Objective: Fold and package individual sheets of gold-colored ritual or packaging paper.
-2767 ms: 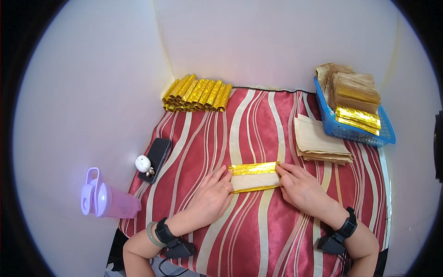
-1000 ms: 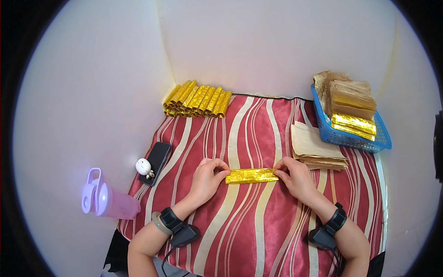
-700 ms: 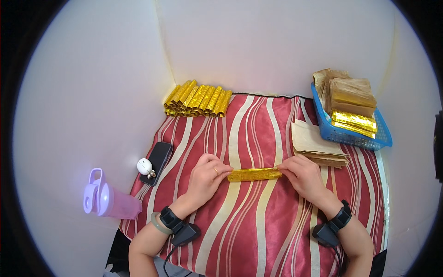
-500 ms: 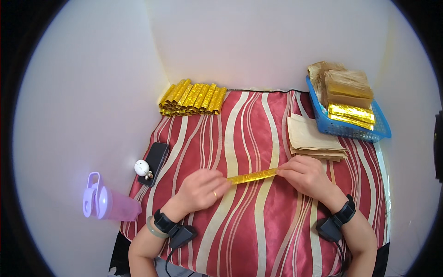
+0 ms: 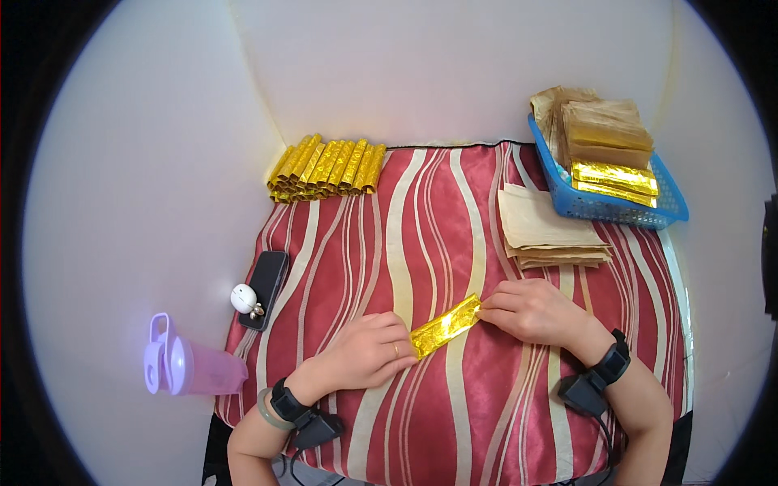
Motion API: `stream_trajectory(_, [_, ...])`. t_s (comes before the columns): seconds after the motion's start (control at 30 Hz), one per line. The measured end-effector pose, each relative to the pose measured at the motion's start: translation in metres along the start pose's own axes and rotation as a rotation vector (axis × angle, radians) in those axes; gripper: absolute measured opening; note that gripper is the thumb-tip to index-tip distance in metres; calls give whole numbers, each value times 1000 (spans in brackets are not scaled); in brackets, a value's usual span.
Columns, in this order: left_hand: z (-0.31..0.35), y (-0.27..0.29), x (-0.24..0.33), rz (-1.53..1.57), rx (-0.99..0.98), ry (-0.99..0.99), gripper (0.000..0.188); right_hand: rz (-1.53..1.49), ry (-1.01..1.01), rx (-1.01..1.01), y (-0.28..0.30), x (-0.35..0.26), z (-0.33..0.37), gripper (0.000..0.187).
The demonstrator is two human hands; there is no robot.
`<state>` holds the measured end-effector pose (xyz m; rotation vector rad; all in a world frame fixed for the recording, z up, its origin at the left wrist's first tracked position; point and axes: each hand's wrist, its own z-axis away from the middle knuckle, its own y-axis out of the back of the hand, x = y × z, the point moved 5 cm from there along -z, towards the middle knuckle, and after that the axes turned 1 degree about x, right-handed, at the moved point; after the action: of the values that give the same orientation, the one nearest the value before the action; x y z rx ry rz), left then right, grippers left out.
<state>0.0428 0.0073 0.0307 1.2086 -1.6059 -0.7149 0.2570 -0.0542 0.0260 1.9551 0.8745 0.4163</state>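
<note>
A flat strip of gold joss paper (image 5: 447,326), shiny and slightly creased, slants up to the right over the striped cloth. My left hand (image 5: 369,350) is closed on its lower left end, the fingers pressing over it. At the upper right end, my right hand (image 5: 539,312) pinches the edge between thumb and fingers. Beyond my right hand lies a stack of pale brown paper sheets (image 5: 551,223). Several gold paper tubes (image 5: 328,166) are piled at the far left of the table.
A blue basket (image 5: 624,214) with brown and gold paper stands at the far right. Leftward lie a black phone (image 5: 269,279), a white earbud case (image 5: 242,298) and a purple bottle (image 5: 212,369). Pale walls (image 5: 454,73) surround the red striped cloth (image 5: 429,421). Black bands with cables circle both wrists.
The gold joss paper has turned from a narrow, nearly level strip to a wider, steeper one. My left hand has moved lower; the right has shifted slightly. The whole view has shifted a little.
</note>
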Motion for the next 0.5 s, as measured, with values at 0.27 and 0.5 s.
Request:
stream_trajectory(0.27, [-1, -12, -10, -139, -109, 126, 40, 99, 20, 22, 2, -1, -2, 10])
stream_trajectory(0.5, [-3, -15, -13, -124, -74, 25, 42, 57, -14, 6, -2, 2, -1, 12])
